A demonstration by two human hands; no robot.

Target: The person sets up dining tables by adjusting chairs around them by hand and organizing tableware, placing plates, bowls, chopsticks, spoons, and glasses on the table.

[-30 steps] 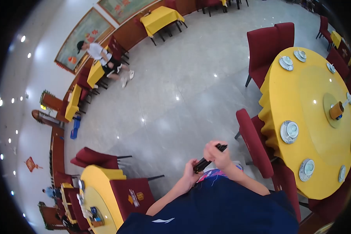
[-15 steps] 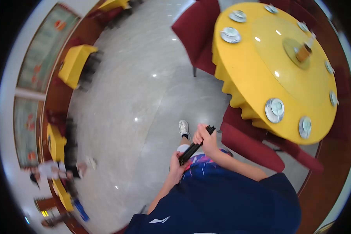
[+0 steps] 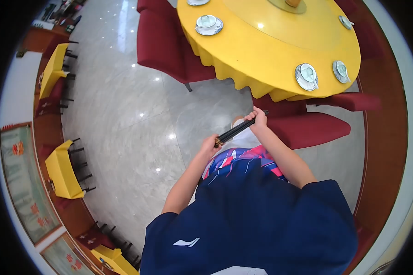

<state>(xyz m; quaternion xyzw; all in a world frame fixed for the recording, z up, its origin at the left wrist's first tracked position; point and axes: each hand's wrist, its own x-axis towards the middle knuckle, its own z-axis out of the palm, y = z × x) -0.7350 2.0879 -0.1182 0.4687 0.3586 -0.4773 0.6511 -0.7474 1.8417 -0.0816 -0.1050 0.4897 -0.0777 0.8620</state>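
Note:
A bundle of black chopsticks (image 3: 235,130) lies slantwise in front of my body, held at both ends. My left hand (image 3: 210,145) is closed round the lower end, where brownish tips show. My right hand (image 3: 258,120) wraps round the upper end, close to a red chair (image 3: 303,130). Beyond it stands a round table with a yellow cloth (image 3: 250,57). Near its edge are a saucer with a bowl and spoon (image 3: 306,76), a similar setting (image 3: 341,71) to the right and another (image 3: 209,24) to the left.
A red high-backed chair (image 3: 163,43) stands left of the round table. Grey shiny floor (image 3: 124,119) stretches to the left. Small tables with yellow cloths (image 3: 64,172) line the left wall. A glass turntable (image 3: 280,27) covers the round table's middle.
My view has turned, and the round table now fills more of the top middle. Both hands still hold the chopsticks, which lie flatter across my front. The person at the left has left view.

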